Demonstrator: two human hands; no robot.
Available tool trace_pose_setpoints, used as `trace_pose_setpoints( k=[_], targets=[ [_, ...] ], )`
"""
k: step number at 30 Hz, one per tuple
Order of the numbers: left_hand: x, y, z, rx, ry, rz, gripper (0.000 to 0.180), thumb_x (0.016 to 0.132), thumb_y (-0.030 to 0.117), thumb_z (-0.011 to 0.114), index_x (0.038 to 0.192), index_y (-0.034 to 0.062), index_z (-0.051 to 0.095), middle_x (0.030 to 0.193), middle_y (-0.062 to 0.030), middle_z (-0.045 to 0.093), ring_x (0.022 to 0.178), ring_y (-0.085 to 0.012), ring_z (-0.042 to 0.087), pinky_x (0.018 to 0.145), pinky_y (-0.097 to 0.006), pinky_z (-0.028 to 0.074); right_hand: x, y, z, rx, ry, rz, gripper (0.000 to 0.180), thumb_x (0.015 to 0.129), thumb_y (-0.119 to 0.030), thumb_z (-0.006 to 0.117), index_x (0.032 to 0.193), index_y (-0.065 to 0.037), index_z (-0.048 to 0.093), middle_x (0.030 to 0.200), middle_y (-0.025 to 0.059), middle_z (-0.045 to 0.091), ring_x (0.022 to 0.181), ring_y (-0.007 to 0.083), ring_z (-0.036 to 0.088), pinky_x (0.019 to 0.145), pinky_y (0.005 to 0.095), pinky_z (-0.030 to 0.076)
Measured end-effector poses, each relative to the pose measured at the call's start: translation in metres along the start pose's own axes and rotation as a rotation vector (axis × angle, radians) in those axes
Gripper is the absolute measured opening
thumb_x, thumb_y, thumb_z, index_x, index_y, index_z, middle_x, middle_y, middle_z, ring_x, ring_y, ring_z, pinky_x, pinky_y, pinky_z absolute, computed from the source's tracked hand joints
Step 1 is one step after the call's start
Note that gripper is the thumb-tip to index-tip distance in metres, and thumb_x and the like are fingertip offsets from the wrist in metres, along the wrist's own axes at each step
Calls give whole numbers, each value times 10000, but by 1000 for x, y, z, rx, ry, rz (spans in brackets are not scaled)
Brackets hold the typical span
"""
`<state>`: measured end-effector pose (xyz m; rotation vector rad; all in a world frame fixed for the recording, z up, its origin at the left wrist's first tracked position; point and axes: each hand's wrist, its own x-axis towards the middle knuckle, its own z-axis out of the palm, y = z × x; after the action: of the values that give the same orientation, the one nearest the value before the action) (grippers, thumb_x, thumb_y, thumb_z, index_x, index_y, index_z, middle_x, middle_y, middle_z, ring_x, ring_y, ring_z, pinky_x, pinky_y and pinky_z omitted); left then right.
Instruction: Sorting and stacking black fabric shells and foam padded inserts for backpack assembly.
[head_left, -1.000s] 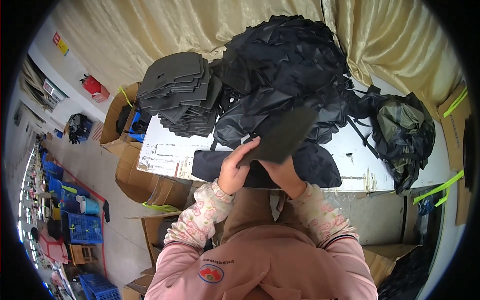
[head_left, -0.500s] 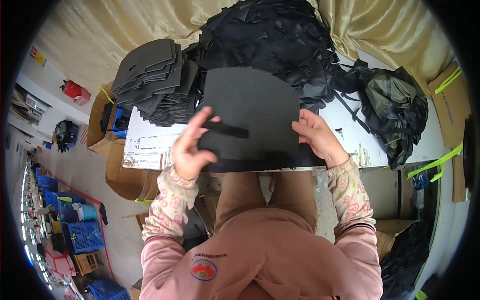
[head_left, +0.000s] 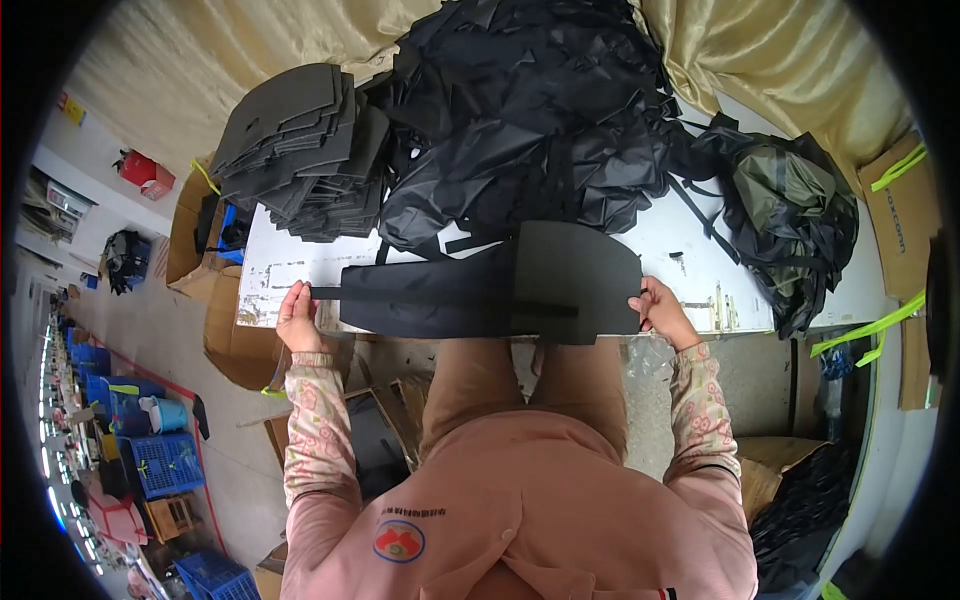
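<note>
At the table's front edge lies a black fabric piece (head_left: 425, 275), stretched out sideways. A dark grey foam panel (head_left: 580, 260) with a curved edge overlaps its right part. A long black strap (head_left: 400, 296) runs across the fabric and over the lower part of the panel. My left hand (head_left: 298, 318) pinches the strap's left end, pulled out past the fabric. My right hand (head_left: 664, 312) is closed at the panel's right edge, thumb and fingers gripping it. What lies under the panel is hidden.
A stack of grey foam panels (head_left: 300, 150) stands at the back left of the white table (head_left: 700, 290). Behind the work rises a heap of black fabric pieces (head_left: 530, 110). A black and olive bundle (head_left: 785, 215) sits at the right. Cardboard boxes (head_left: 240, 340) stand beside the table.
The foam panel has come down and right onto the black fabric. My left hand has moved left, from open beside the panel to pinching the strap's end. The fabric now lies spread out.
</note>
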<state>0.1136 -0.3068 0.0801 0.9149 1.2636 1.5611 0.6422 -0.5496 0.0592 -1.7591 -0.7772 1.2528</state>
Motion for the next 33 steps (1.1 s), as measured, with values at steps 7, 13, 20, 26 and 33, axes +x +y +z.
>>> trace_pose_setpoints(
  k=[7,13,20,26,33],
  targets=[
    [-26,-33,28,765,232,692,260,841,112,694,1076,27,623,1184,-94,563,1012,-177,542,809,-324,462,-13,-8,-2,14,12,-22,181,902,-89,601,1072,-58,546,640,-60,460,506,34,445,436,178,399],
    [-211,-35,99,-175,-1167,-1084,544,976,489,407,1147,3,580,1128,-131,613,1083,-260,570,957,-380,434,-24,-16,5,210,-52,-27,167,905,-108,607,1061,-76,556,744,-32,598,564,44,531,463,190,416],
    [-257,-75,182,-692,-683,-1288,404,939,275,568,1262,46,492,1251,-97,551,1188,-254,510,1051,-422,388,-23,-7,14,245,-59,-4,142,901,-136,630,999,-86,541,718,-32,593,529,45,538,446,176,428],
    [-254,-71,191,-687,-623,-1208,373,894,135,629,1241,55,518,1243,-67,565,1144,-218,541,1004,-402,427,-23,-7,17,30,39,-72,151,893,-66,612,1027,-73,546,636,-35,530,490,38,462,429,191,376],
    [-256,-76,190,-656,-595,-1230,329,890,69,614,1213,58,547,1205,-76,599,1111,-237,577,972,-399,471,-20,-8,22,-167,141,-222,169,855,12,618,982,-45,522,606,-47,432,546,46,390,510,215,352]
  ],
)
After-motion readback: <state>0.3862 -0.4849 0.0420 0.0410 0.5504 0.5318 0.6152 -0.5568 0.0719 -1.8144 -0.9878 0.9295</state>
